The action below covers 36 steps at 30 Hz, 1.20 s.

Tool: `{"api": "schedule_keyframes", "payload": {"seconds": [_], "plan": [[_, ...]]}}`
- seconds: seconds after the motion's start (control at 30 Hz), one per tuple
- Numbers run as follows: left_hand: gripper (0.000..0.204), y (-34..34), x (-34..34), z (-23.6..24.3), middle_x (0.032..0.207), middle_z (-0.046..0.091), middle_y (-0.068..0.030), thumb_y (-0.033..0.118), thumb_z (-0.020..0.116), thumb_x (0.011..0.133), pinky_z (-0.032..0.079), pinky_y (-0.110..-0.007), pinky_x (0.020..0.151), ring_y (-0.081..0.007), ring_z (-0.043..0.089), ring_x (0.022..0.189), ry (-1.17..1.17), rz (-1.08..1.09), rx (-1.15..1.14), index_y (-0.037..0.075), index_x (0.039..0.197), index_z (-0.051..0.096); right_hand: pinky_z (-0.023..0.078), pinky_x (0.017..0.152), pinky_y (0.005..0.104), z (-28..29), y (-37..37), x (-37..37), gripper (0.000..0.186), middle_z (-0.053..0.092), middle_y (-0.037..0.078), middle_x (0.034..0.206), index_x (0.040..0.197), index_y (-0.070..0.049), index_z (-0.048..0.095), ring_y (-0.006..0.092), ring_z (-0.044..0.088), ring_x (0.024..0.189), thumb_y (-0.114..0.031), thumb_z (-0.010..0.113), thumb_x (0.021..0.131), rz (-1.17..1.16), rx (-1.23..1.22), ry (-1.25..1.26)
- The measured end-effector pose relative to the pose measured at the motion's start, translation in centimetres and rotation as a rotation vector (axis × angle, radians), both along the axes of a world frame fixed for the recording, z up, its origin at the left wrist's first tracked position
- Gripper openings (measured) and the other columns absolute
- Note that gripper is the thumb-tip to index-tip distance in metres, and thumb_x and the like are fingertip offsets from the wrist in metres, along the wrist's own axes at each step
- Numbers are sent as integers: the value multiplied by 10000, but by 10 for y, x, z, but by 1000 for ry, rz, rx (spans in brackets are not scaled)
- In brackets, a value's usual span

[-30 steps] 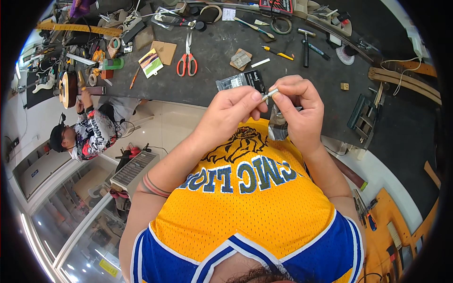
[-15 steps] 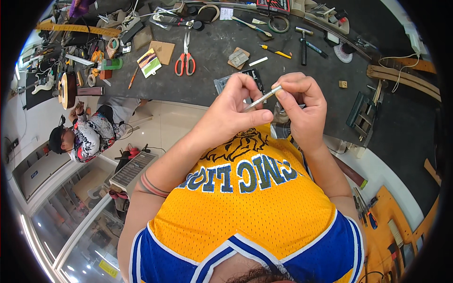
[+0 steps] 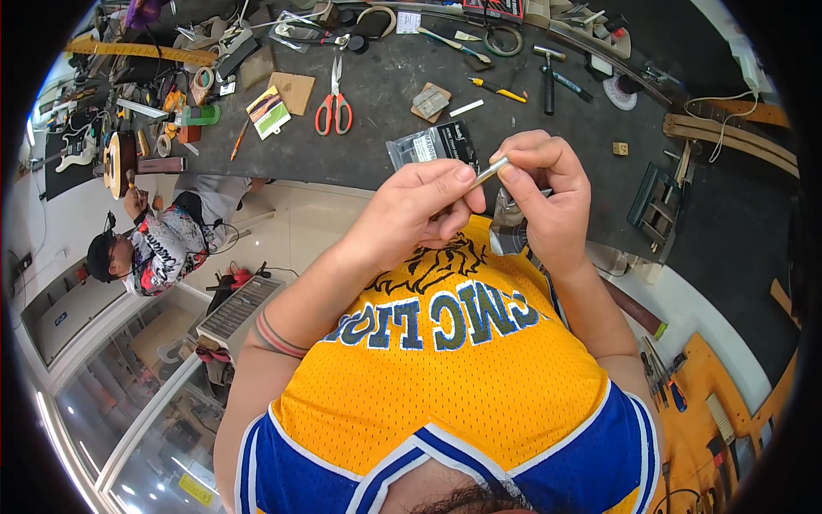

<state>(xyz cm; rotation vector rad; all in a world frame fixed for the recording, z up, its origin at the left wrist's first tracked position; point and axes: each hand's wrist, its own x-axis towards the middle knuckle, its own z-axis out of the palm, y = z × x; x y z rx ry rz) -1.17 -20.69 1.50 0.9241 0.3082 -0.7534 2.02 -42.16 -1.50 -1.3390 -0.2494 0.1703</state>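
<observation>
A slim silvery metal rod [image 3: 491,171] slants between my two hands above the near edge of the bench. My left hand [image 3: 415,201] is closed in a pinch around its lower end, hiding that part. At the upper end, the thumb and fingers of my right hand [image 3: 552,176] grip the rod, with its tip showing. Beneath my right hand hangs a dark, partly clear plastic wrapper [image 3: 509,224]; whether the hand holds it I cannot tell. Behind my left hand a black-and-clear package [image 3: 428,147] lies on the bench.
Across the dark bench [image 3: 368,158] lie red-handled scissors [image 3: 334,110], a yellow craft knife [image 3: 498,90], a hammer [image 3: 549,81], a white strip [image 3: 467,108] and a small wooden block [image 3: 620,149]. A green-and-metal vise [image 3: 652,206] stands right. At left, another person [image 3: 171,244] handles a guitar [image 3: 122,165].
My left hand has turned and moved its fingers, from an opened-out thumb to a pinch nearer the rod's upper end. Less of the rod shows; the package behind is more visible.
</observation>
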Motion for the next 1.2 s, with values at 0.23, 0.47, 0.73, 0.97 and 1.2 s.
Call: {"api": "schedule_keyframes", "payload": {"seconds": [0.23, 0.47, 0.73, 0.97, 1.2], "plan": [[339, 5, -1, 6, 611, 456, 39, 324, 540, 1171, 218, -231, 448, -36, 313, 479, 54, -39, -87, 26, 1077, 670, 525, 741, 254, 13, -13, 7, 146, 690, 49, 1076, 1170, -30, 695, 70, 666, 892, -22, 703, 1024, 171, -168, -6], [316, 18, -3, -6, 624, 466, 42, 295, 561, 1163, 272, -234, 467, -43, 351, 491, 57, -209, -269, 11, 1142, 698, 529, 665, 351, 20, -22, 20, 163, 680, 92, 942, 1116, -46, 715, 251, 703, 789, -72, 757, 960, 399, -451, -393], [270, 14, -17, -31, 862, 607, 17, 247, 648, 1130, 496, -258, 793, -82, 586, 831, -271, -152, -18, 7, 1216, 739, 558, 667, 359, 25, -4, 10, 157, 690, 93, 912, 1043, -49, 730, 278, 710, 792, -69, 808, 908, 344, -400, -421], [249, 20, -19, -42, 1121, 628, -13, 187, 678, 1106, 496, -264, 933, -95, 604, 1078, -567, -99, 72, -14, 1241, 737, 575, 676, 350, 25, 5, 6, 200, 699, 106, 907, 1049, -47, 748, 265, 713, 802, -70, 849, 878, 310, -378, -500], [218, 25, -28, -36, 1230, 635, -53, 178, 730, 1073, 521, -315, 984, -133, 631, 1120, -402, 69, -20, 9, 1197, 673, 581, 682, 350, 28, 9, 9, 217, 710, 106, 910, 1067, -45, 749, 263, 713, 803, -58, 856, 879, 320, -362, -489]]}}
